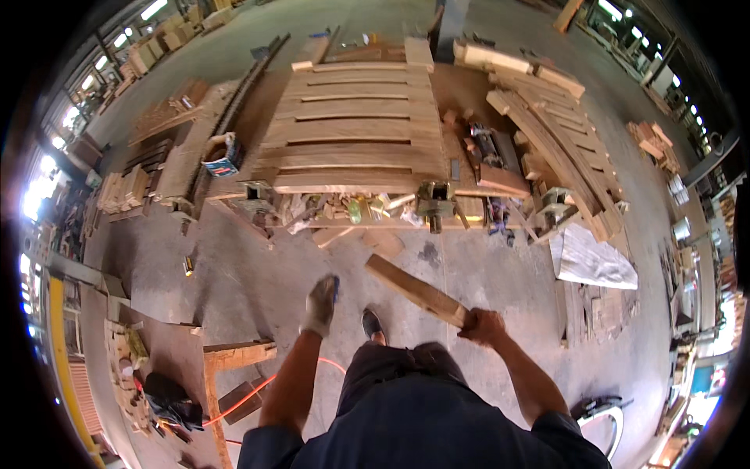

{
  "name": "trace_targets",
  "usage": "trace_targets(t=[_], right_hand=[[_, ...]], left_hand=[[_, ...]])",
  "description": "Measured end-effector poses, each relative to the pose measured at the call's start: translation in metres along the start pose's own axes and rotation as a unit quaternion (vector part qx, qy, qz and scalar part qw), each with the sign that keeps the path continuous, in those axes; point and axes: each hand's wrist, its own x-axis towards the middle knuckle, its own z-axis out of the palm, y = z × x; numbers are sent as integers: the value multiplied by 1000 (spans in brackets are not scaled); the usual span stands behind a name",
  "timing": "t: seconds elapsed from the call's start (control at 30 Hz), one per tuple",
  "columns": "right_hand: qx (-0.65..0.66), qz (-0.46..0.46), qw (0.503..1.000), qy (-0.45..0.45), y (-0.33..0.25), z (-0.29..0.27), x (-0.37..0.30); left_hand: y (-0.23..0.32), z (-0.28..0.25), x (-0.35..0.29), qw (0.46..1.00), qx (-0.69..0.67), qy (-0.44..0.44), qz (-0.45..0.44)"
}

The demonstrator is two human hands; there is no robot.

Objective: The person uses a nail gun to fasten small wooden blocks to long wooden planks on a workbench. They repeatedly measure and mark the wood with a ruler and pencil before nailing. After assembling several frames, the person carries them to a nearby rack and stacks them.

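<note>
My right hand [483, 327] is closed round one end of a wooden board [418, 291]. The board is slightly curved and slants up and to the left, over the floor in front of me. My left hand [319, 306] wears a pale work glove and hangs apart from the board, left of my body. A small dark and blue shape shows at its fingers; whether the hand holds it, I cannot make out. Beyond the hands, a slatted wooden panel [351, 129] lies on a workbench with metal clamps [434, 201] along its near edge.
Wooden beams [547, 148] are stacked at the right of the bench. A blue-and-white box [222, 155] stands left of the panel. An orange hose [262, 387] crosses the floor near a wooden stand [234, 357] at lower left. White sheeting [591, 258] drapes at right.
</note>
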Motion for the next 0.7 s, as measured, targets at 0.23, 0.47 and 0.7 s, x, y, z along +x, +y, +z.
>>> trace_targets(t=[0.23,0.47,0.7], right_hand=[[46,-61,997,29,-12,-46,78],[76,-109,991,21,6,-62,203],[97,-163,981,-35,25,-17,289]], left_hand=[[142,78,114,956,-208,-149,-141],[165,111,153,990,-69,-111,-56],[218,149,133,987,141,-77,7]])
